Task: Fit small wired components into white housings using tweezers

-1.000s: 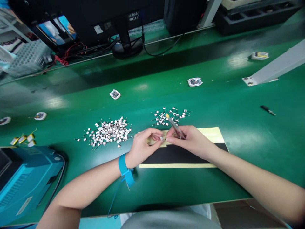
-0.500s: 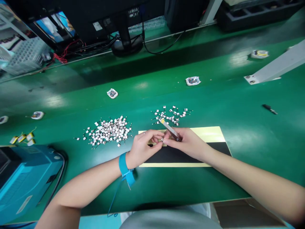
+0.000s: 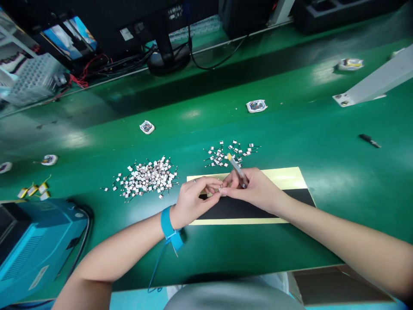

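Note:
Over a black-and-yellow sheet [image 3: 267, 209], my left hand [image 3: 195, 199], with a blue wrist strap, pinches a small pale component [image 3: 220, 188] between thumb and fingertips. My right hand [image 3: 254, 189] meets it from the other side, thumb and finger at the same component. Tucked in my right hand are metal tweezers [image 3: 238, 168] with a yellow end pointing up and away. Fingers partly cover the component. Beyond the sheet lies a loose group of small white parts with short leads [image 3: 219, 158]. A denser pile of similar parts [image 3: 148, 178] lies to the left.
White-framed devices [image 3: 147, 127] stand spaced along the green bench [image 3: 206, 254]. A grey metal post [image 3: 371, 82] and a small black-handled tool [image 3: 369, 140] are at the right. At lower left stands a blue machine [image 3: 41, 249], with yellow-wrapped parts [image 3: 33, 190] behind it.
The tweezers in my right hand have swung slightly right and more upright. Both hands stay together at the small component. The whole view has shifted a little.

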`<state>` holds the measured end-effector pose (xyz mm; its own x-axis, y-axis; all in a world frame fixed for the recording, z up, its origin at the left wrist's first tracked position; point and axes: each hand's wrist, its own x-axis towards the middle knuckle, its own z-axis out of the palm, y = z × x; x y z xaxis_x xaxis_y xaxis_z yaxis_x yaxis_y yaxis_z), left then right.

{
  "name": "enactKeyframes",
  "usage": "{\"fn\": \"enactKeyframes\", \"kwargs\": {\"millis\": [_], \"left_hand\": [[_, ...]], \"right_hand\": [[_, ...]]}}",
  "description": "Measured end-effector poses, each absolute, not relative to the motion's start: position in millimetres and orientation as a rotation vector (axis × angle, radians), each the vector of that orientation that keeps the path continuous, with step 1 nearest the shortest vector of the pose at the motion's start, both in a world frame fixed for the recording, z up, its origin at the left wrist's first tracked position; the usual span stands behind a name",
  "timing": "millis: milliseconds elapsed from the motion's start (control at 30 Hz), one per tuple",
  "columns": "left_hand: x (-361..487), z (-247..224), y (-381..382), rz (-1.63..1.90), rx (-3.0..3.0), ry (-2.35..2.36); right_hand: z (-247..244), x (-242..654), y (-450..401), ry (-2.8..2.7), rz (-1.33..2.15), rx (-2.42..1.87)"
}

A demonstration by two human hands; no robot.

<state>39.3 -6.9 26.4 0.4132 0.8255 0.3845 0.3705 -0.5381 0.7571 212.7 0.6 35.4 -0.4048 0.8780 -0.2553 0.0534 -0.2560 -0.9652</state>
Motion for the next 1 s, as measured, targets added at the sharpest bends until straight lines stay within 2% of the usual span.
{"fn": "enactKeyframes", "kwargs": {"millis": [167,500,767,1000], "left_hand": [[38,25,-4,0.952,1.914,1.037],[38,30,-3,0.854,2.151,0.943],[-17,78,47,0.192,2.58,1.347],[-30,74,53,-0.177,2.695,1.359]], "right_hand": [[37,218,4,-1.399,1.716,-1.19],[35,218,1,-1.724,1.46,-1.267],[41,242,16,-1.908,0.697,-1.505],[35,244,9,-2.215,0.631,-1.367]]}}
